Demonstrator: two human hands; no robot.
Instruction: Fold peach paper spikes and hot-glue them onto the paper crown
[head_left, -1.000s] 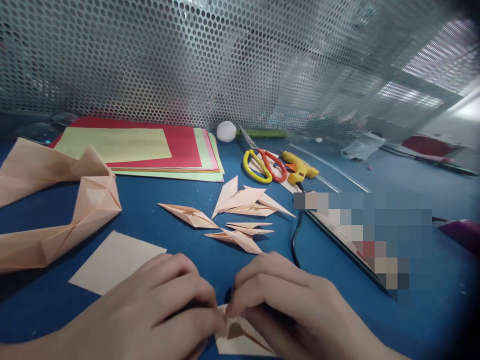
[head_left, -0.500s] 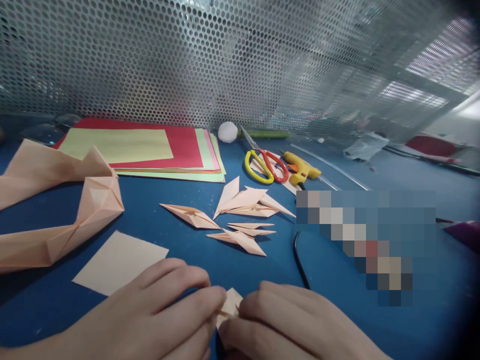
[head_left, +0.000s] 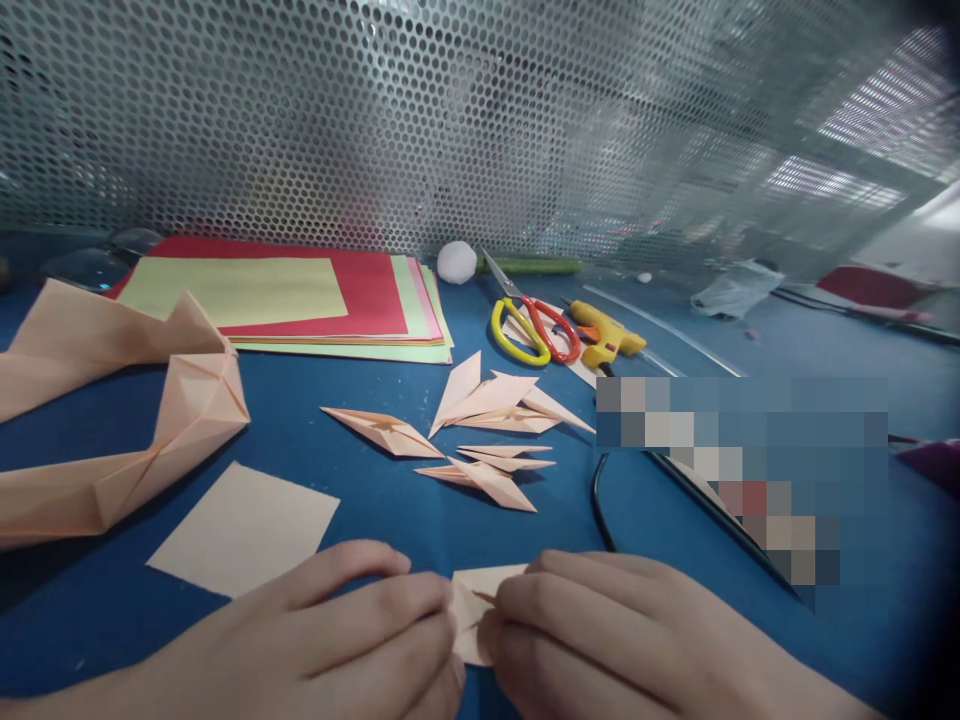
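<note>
Between my two hands at the bottom of the view is a small piece of peach folding paper (head_left: 472, 615) with creases in it. My left hand (head_left: 360, 635) closes on its left edge, the index finger lifted a little. From the other side my right hand (head_left: 600, 630) pinches the paper, its fingers bunched together and the thumb mostly hidden. A flat peach paper square (head_left: 244, 530) lies just beyond my left hand. Several pointed folded paper pieces (head_left: 491, 400) rest on the blue table (head_left: 360, 375) farther out.
At left sits a large folded peach paper strip (head_left: 199, 410). Behind are a stack of coloured paper (head_left: 375, 295), a white ball (head_left: 457, 262), scissors (head_left: 551, 330) and a yellow glue gun (head_left: 611, 335). A black cable (head_left: 598, 500) runs at right. A perforated metal panel (head_left: 300, 130) stands at the back.
Both hands have shifted slightly right with the paper, which has turned and now shows a wider part between them. My right hand's fingers sit differently on it. The other items stay put.
</note>
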